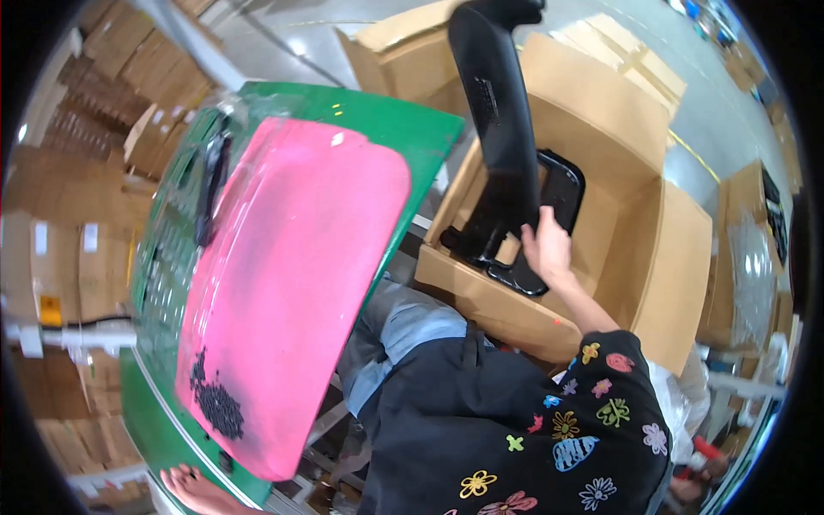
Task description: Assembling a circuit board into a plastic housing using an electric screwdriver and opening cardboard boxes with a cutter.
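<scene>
My right hand grips the edge of a long, curved black plastic panel, which stands tilted over an open cardboard box. Inside that box lies another black moulded plastic part, partly hidden behind the panel. At the lower left, my left hand is beside the green bench's near corner, its fingers apart and holding nothing. A small black block sits close to it. On the pink mat there is a pile of small black pieces.
The green-topped bench carries the mat and a black tool-like item in clear plastic. Stacked cartons line the left side. Box flaps stick out around the carton, and another carton with plastic wrap stands at right.
</scene>
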Available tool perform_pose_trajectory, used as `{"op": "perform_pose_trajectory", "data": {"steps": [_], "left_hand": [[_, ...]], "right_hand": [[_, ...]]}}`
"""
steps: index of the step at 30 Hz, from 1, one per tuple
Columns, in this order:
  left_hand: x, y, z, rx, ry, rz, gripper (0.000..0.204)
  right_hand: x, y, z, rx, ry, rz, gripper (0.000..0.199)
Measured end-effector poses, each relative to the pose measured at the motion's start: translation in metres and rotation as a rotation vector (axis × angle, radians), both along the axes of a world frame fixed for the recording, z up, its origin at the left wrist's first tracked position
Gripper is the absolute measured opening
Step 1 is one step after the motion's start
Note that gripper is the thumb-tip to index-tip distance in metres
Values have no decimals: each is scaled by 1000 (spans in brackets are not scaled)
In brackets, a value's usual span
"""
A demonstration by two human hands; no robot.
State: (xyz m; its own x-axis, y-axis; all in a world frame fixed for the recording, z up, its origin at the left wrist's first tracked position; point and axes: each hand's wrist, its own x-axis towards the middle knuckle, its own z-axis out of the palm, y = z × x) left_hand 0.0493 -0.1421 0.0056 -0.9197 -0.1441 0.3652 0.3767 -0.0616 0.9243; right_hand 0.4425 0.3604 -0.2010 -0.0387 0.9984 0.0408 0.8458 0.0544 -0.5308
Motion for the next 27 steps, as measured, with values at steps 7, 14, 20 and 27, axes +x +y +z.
{"op": "perform_pose_trajectory", "data": {"steps": [7,14,20,27], "left_hand": [[20,105,0,-159,102,-297,14],[16,175,8,-1028,481,-553,61],[-30,190,-34,-1191,472,-510,36],[-41,174,-42,-1074,529,-469,15]], "right_hand": [[-17,57,120,836,50,561,18],[-103,44,163,770,-17,1313,25],[-198,22,195,548,185,1570,22],[-417,-6,246,905,128,1630,25]]}}
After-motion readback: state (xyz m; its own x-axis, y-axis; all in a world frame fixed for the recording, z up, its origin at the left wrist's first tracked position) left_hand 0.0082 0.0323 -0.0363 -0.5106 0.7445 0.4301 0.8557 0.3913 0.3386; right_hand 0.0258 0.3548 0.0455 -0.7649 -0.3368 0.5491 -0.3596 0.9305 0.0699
